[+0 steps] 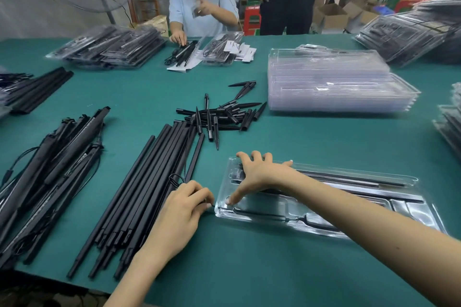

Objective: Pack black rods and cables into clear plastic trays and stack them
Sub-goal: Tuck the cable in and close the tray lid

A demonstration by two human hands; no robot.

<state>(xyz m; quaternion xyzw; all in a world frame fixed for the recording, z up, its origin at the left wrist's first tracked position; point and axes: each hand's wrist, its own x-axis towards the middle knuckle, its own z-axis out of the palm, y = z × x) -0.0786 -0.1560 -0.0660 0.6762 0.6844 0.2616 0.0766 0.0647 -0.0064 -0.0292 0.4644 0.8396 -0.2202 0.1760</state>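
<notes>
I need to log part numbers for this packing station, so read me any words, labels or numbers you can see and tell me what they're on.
None can be read.
White cards by the far tray: dark marks, too blurred to read.
Long black sleeve on the left: pale print along it, too small to read.
Stack of clear plastic trays: a small white mark, illegible.

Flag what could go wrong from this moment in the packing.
1. The right hand presses only the tray end; its far end could lift and unseat the rods already inside.
2. The left hand pinches a cable lying over the rods; pulling may drag them.
</notes>
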